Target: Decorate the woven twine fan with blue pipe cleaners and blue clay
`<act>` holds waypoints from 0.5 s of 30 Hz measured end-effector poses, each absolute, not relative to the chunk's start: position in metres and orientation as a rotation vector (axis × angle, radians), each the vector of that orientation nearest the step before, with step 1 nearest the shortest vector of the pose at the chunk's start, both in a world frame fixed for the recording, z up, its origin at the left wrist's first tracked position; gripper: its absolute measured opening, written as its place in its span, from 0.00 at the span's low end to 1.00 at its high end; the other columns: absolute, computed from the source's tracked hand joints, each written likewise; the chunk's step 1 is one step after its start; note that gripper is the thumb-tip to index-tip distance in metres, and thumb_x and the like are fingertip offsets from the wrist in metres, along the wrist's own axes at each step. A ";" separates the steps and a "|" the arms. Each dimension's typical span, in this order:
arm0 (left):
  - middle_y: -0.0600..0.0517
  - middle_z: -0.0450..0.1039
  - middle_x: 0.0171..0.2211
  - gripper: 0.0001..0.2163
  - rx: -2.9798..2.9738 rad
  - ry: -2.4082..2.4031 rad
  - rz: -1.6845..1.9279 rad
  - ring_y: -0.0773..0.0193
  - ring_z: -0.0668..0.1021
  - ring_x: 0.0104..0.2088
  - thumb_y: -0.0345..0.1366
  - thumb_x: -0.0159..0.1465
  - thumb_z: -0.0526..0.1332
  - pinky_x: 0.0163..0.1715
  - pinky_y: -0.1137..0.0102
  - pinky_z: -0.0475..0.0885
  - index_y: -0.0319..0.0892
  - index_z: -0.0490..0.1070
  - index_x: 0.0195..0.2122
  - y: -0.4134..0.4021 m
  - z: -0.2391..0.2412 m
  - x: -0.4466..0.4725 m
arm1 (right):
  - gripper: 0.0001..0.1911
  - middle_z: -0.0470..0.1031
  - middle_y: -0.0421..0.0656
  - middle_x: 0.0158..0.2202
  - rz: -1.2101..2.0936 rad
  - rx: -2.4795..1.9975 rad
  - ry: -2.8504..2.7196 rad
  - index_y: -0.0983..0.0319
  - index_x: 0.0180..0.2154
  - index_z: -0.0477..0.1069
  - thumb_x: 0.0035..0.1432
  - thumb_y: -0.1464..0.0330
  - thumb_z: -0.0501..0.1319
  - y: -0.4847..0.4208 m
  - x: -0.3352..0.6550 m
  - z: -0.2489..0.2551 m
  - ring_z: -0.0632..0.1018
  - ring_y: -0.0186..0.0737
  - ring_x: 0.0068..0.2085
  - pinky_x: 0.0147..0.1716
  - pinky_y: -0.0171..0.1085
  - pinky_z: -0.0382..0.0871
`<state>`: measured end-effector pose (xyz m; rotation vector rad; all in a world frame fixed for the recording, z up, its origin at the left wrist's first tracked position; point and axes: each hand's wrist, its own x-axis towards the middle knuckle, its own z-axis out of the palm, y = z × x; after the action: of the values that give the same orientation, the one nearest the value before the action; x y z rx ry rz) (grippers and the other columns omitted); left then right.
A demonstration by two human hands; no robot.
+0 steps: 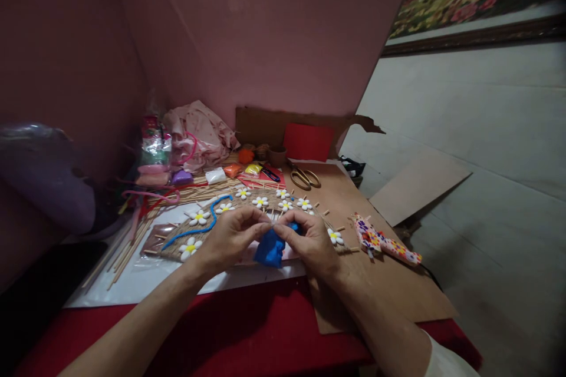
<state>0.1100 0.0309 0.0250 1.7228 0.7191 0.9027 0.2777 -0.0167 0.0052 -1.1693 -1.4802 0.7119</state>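
Observation:
My left hand [236, 238] and my right hand [312, 241] meet over the work, thumbs and forefingers pinched together. Both grip the top of a small blue clay packet [269, 248], which hangs below the fingertips. More blue shows behind my right fingers. Beneath and behind my hands lies an arched twine-wrapped piece [175, 242] with short sticks poking from its edges. White flowers with yellow centres [190, 249] sit along it. A wavy blue clay strand [215, 212] runs over its left part. My hands hide the middle of the arch.
Gold-handled scissors [305, 178] lie on brown cardboard [398, 283], with a flower-patterned wrapped item [389, 242] to the right. Behind the arch are white [216, 175], orange [232, 171] and yellow packets [253, 169]. Thin sticks [121, 259] lie at left. Red cloth [247, 330] covers the table.

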 end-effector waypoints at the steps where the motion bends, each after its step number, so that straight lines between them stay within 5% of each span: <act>1: 0.52 0.71 0.23 0.09 1.693 0.722 0.922 0.68 0.72 0.25 0.39 0.54 0.63 0.26 0.73 0.69 0.37 0.72 0.27 0.031 0.026 0.110 | 0.11 0.67 0.38 0.23 0.704 -1.175 -1.469 0.62 0.27 0.71 0.53 0.61 0.63 -0.016 0.278 0.006 0.67 0.31 0.24 0.24 0.32 0.60; 15: 0.53 0.69 0.22 0.11 1.631 0.684 0.901 0.69 0.70 0.24 0.42 0.53 0.65 0.24 0.74 0.66 0.37 0.71 0.26 0.034 0.025 0.108 | 0.12 0.67 0.37 0.23 0.701 -1.150 -1.471 0.63 0.25 0.70 0.53 0.61 0.63 -0.017 0.279 0.007 0.65 0.31 0.25 0.25 0.32 0.59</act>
<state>0.1085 0.0337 0.0246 1.6310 0.6835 0.9013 0.2792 -0.0173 0.0067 -1.1497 -1.4714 0.7012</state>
